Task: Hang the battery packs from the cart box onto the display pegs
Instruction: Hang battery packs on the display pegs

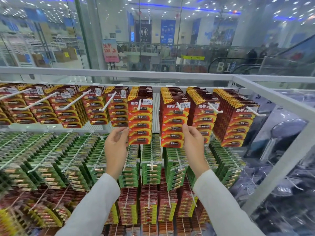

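Note:
Red battery packs hang in thick rows on white pegs along the top rail. My left hand [117, 147] is raised with loosely curved fingers at the left edge of one red stack [139, 123], which hangs on a peg [139, 104]. My right hand [192, 142] is up beside the neighbouring red stack [173, 125], its fingertips against that stack's right edge. Neither hand carries a loose pack. The cart box is out of view.
Green battery packs [151, 167] fill the pegs below the red row, with more red and yellow packs [148, 206] lower down. A white metal frame [272, 99] bounds the display on the right. Behind the top rail is a glass wall [153, 40].

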A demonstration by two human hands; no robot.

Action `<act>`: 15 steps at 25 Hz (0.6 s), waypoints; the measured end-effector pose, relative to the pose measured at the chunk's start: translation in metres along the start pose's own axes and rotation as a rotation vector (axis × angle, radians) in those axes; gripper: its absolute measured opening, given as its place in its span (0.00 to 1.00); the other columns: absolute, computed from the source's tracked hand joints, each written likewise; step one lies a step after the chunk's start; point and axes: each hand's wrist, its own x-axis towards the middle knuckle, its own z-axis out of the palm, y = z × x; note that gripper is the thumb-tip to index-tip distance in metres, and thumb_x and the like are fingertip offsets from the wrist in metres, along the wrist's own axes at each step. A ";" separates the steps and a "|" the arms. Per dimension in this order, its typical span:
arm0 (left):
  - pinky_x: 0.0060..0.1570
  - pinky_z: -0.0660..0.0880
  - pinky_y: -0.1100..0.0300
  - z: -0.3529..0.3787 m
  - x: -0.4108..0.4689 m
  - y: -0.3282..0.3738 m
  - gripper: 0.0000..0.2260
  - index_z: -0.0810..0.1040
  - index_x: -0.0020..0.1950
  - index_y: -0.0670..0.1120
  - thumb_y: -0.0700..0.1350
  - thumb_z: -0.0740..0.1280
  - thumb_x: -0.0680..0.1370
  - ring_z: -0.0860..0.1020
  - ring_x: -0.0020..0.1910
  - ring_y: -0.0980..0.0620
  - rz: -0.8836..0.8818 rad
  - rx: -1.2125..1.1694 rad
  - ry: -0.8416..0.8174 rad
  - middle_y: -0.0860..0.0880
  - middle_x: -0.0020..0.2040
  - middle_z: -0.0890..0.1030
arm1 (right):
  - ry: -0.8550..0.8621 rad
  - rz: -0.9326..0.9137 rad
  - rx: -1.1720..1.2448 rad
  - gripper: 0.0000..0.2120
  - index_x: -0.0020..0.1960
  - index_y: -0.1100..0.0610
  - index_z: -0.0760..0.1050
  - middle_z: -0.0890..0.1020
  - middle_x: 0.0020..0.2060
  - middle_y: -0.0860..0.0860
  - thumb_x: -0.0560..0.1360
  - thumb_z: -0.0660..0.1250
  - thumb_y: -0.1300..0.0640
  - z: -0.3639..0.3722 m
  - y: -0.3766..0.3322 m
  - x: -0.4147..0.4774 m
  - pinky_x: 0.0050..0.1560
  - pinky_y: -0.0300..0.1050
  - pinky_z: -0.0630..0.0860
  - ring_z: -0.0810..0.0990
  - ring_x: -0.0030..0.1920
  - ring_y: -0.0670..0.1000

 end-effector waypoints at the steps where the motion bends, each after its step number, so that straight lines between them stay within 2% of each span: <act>1: 0.54 0.82 0.53 -0.005 -0.005 -0.003 0.03 0.83 0.54 0.55 0.49 0.70 0.83 0.86 0.53 0.52 -0.006 0.002 0.009 0.55 0.50 0.87 | 0.025 0.004 -0.014 0.15 0.57 0.51 0.81 0.85 0.45 0.47 0.83 0.62 0.43 -0.002 0.006 -0.003 0.46 0.44 0.76 0.81 0.42 0.45; 5: 0.55 0.81 0.53 -0.024 -0.039 -0.024 0.05 0.83 0.57 0.52 0.48 0.70 0.82 0.85 0.51 0.55 -0.068 0.009 0.014 0.55 0.50 0.87 | 0.115 0.066 -0.057 0.09 0.61 0.49 0.78 0.83 0.55 0.43 0.83 0.64 0.49 -0.023 0.039 -0.032 0.58 0.42 0.76 0.81 0.56 0.43; 8: 0.54 0.80 0.51 -0.029 -0.084 -0.049 0.07 0.82 0.59 0.49 0.47 0.67 0.84 0.86 0.50 0.51 -0.144 -0.014 -0.061 0.53 0.51 0.88 | 0.164 0.167 -0.079 0.08 0.59 0.47 0.81 0.84 0.55 0.43 0.82 0.67 0.49 -0.052 0.073 -0.072 0.62 0.47 0.77 0.82 0.58 0.44; 12: 0.53 0.83 0.48 -0.020 -0.150 -0.094 0.07 0.82 0.59 0.47 0.45 0.66 0.84 0.87 0.51 0.45 -0.331 -0.005 -0.214 0.48 0.51 0.88 | 0.285 0.364 -0.096 0.07 0.56 0.49 0.82 0.86 0.52 0.44 0.80 0.70 0.50 -0.106 0.124 -0.146 0.58 0.43 0.77 0.83 0.56 0.44; 15: 0.48 0.84 0.55 -0.006 -0.192 -0.123 0.06 0.82 0.58 0.46 0.44 0.67 0.83 0.87 0.50 0.46 -0.421 0.014 -0.304 0.47 0.51 0.88 | 0.380 0.466 -0.124 0.07 0.55 0.53 0.83 0.86 0.50 0.47 0.80 0.70 0.53 -0.149 0.154 -0.203 0.51 0.38 0.77 0.84 0.52 0.46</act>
